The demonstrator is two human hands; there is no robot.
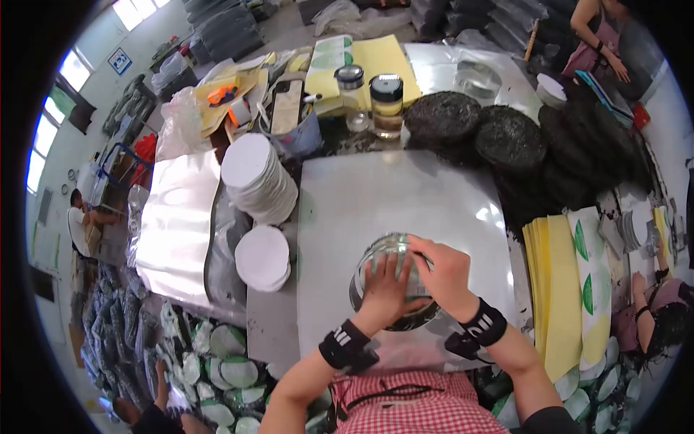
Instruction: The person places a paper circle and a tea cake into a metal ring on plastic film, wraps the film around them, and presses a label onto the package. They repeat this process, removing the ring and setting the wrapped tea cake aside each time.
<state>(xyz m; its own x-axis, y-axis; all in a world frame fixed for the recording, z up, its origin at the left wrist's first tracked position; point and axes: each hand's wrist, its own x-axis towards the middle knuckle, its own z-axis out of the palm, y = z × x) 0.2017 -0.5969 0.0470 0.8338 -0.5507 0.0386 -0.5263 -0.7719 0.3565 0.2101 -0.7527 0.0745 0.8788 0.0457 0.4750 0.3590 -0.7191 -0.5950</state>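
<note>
A round metal ring [359, 268] lies on the shiny metal sheet [340, 195] in front of me. My left hand [388, 291] is spread flat inside it, palm down; what it presses on is mostly hidden. At the ring's right far side, my right hand [442, 273] is curled, thumb and forefinger at the rim. Black straps wrap both wrists. To the left are a tall stack of white paper discs [253, 173] and a lower pile of discs [262, 258].
Dark round cakes [510, 137] are piled at back right. Glass jars [387, 105] and a tub [296, 134] stand behind the sheet. Yellow and green printed packaging [560, 282] lies right, foil sheets [177, 224] left. Other people [603, 36] work nearby. Another clear ring [477, 79] sits farther back.
</note>
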